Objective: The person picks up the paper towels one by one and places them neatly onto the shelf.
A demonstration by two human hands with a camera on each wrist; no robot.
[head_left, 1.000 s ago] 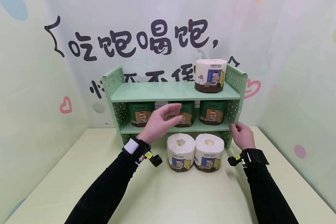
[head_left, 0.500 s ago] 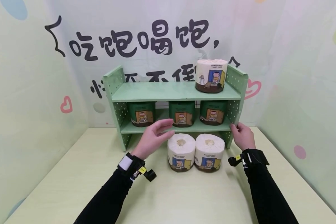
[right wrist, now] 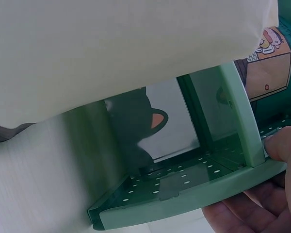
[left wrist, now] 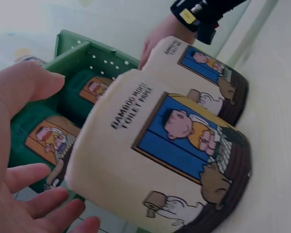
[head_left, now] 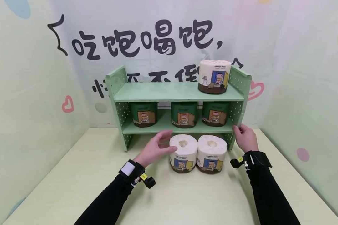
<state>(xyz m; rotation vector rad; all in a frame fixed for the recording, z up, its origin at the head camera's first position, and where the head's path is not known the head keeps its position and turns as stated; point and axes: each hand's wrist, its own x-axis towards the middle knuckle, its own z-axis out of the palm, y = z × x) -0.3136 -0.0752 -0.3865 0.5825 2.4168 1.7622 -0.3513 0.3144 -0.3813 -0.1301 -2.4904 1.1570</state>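
Two white toilet paper rolls stand side by side on the table, a left roll (head_left: 183,153) and a right roll (head_left: 212,154). My left hand (head_left: 155,148) reaches to the left roll, its thumb and fingers spread at the upper left edge. The left wrist view shows the fingers (left wrist: 48,204) parted beside that roll, not curled round it. My right hand (head_left: 245,139) grips the right side panel of a green shelf (head_left: 169,128) at middle-board height. Up close, the thumb (right wrist: 283,144) lies on the inside with the fingers behind the panel (right wrist: 184,204).
Three green toilet paper rolls (head_left: 184,115) sit on the middle board. Another white roll (head_left: 214,78) stands at the right end of the top board (head_left: 157,91). Printed walls (head_left: 298,78) enclose the table (head_left: 186,200) at the back and both sides.
My left hand has come down from in front of the middle board to the left white roll on the table. My right hand has stayed on the shelf's side panel.
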